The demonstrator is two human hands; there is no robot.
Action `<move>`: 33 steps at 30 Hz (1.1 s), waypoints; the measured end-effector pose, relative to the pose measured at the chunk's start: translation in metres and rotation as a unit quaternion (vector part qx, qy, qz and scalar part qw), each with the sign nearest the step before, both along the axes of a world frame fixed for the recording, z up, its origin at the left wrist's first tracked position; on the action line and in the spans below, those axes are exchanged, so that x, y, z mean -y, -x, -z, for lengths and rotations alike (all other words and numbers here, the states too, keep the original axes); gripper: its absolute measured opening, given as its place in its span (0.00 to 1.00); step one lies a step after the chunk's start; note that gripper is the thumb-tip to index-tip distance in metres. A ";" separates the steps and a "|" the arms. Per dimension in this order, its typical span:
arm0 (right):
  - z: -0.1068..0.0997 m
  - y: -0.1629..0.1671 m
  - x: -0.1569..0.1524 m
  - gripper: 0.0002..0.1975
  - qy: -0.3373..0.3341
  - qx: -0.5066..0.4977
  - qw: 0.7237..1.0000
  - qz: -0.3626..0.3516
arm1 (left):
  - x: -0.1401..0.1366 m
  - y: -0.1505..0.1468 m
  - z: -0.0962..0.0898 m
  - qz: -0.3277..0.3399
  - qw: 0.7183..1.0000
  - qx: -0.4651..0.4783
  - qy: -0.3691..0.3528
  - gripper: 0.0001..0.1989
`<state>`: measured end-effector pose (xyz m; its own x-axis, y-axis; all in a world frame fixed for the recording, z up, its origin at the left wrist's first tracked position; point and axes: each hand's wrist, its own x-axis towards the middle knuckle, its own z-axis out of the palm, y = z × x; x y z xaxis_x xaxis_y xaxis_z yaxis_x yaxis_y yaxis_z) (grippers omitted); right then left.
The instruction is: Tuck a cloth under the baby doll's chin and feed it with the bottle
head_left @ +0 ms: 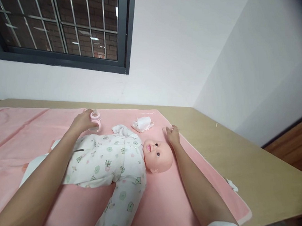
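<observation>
A baby doll [157,157] in white pyjamas [108,160] with a green bear print lies on its back, head to the right. My left hand [83,122] is closed around a small pink baby bottle [95,118] with a clear top, held upright beyond the doll's body. Just past the doll's head, my right hand [173,133] has its fingers curled by the edge of the pink blanket [157,208]. Something pale pink shows at those fingertips, too small to name. An open pack of white tissues or wipes [142,123] lies between my hands.
The blanket covers much of a light wooden table [206,140]. A small white piece [232,185] lies at the blanket's right edge. Behind the table rises a white wall [168,57] with a barred window [59,30]. Brown wood [294,152] stands at the far right.
</observation>
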<state>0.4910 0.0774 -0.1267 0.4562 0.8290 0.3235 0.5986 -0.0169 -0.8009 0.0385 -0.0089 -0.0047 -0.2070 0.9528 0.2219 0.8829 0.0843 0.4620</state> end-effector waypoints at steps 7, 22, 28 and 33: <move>-0.006 0.003 0.006 0.29 0.029 0.009 0.999 0.011 | -0.014 0.023 0.019 -0.003 0.998 -0.039 0.051 0.23; -0.003 0.002 0.004 0.29 0.024 0.007 1.000 0.002 | -0.018 0.058 0.037 0.039 0.998 -0.029 -0.033 0.23; 0.000 0.000 0.002 0.27 0.010 0.000 1.000 0.003 | -0.019 0.066 0.028 0.026 0.999 -0.023 0.000 0.38; -0.003 0.003 0.007 0.29 0.005 0.009 1.000 0.013 | -0.023 0.090 0.015 -0.038 0.998 -0.041 -0.011 0.50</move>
